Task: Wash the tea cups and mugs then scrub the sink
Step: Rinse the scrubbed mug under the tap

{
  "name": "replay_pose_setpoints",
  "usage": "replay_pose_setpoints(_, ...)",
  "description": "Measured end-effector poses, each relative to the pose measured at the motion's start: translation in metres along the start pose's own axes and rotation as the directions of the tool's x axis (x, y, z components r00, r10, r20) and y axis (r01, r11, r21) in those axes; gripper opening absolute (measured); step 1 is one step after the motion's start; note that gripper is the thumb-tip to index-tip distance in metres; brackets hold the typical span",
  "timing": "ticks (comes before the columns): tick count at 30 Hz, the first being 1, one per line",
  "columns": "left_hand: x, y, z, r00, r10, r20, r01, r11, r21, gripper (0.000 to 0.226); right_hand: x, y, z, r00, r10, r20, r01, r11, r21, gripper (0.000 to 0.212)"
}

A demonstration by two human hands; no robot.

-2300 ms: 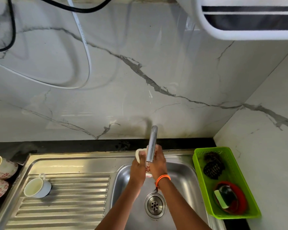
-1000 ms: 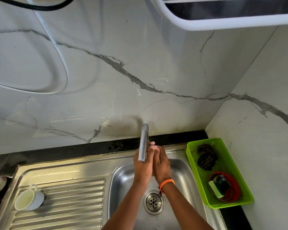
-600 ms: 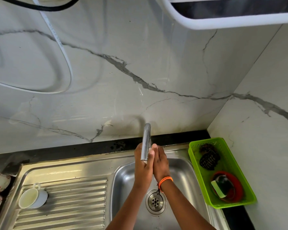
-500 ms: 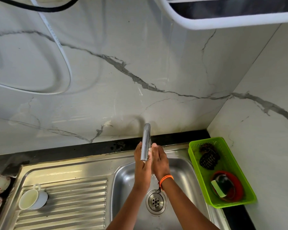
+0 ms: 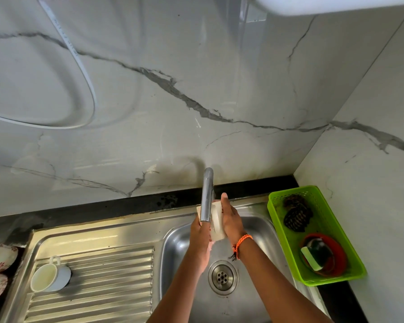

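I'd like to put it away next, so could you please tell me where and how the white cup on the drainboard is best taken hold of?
Grip the white cup by its small loop handle, coming from above and behind. The cup lies tipped on the ribbed drainboard with its mouth facing up and toward the camera, and the handle sticks up free at the back. Both hands are busy at the tap, so one must be freed first.

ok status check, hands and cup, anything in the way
Left hand and right hand both grip the white cup under the tap, over the sink. Nothing in the way.
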State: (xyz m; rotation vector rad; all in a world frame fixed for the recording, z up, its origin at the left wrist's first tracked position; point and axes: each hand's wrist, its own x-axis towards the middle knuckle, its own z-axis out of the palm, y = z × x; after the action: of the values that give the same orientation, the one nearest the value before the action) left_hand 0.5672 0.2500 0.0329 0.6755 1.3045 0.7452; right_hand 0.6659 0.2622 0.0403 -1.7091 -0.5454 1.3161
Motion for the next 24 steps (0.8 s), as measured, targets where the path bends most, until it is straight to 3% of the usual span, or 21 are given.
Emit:
replay_pose_setpoints(1,-0.002,-0.001,-0.002,0.999,0.014,0.046,-0.013,0.999,-0.042,0.012,0.002,-0.001,0.001,1.0,0.013,-0.008,-0.013,1.0,0.01,0.053)
replay_pose_setpoints(4,-0.001,0.0,-0.009,0.995,0.065,0.069,-0.064,0.998,-0.026,0.042,0.001,0.006,0.012,1.0,0.026,-0.016,-0.026,1.0,-0.003,0.068)
replay_pose_setpoints(7,0.01,0.003,-0.013,0.987,0.162,0.001,-0.161,0.979,0.126,0.033,0.029,0.047,0.014,0.995,0.03,-0.095,-0.032,0.999,-0.029,0.089)
replay_pose_setpoints(10,0.018,0.007,-0.012,0.968,0.232,-0.093,-0.207,0.952,0.226,0.016,0.021,0.044,0.02,0.993,0.109,-0.048,-0.108,0.994,0.033,0.102)
replay_pose_setpoints(12,0.022,0.007,-0.011,0.956,0.254,-0.147,-0.218,0.95,0.223,0.006,-0.012,0.018,0.025,0.997,0.065,-0.047,-0.066,0.998,-0.02,0.084)
replay_pose_setpoints(14,0.024,0.006,-0.01,0.942,0.281,-0.181,-0.246,0.949,0.197,0.023,-0.027,0.012,0.027,0.998,-0.011,-0.058,0.01,1.0,-0.029,0.066)
replay_pose_setpoints(17,0.024,0.002,-0.008,0.948,0.242,-0.208,-0.214,0.966,0.148,0.042,-0.035,0.02,0.024,0.988,-0.129,-0.086,0.124,0.99,-0.065,0.063)
replay_pose_setpoints(21,0.019,-0.003,0.001,0.939,0.213,-0.27,-0.174,0.971,0.162,0.036,-0.03,0.032,0.021,0.924,-0.318,-0.213,0.271,0.936,-0.224,0.056)
replay_pose_setpoints(24,0.012,-0.008,0.001,0.972,0.155,-0.178,-0.141,0.986,0.086,0.029,-0.017,0.031,0.01,0.92,-0.267,-0.287,0.231,0.96,-0.156,0.054)
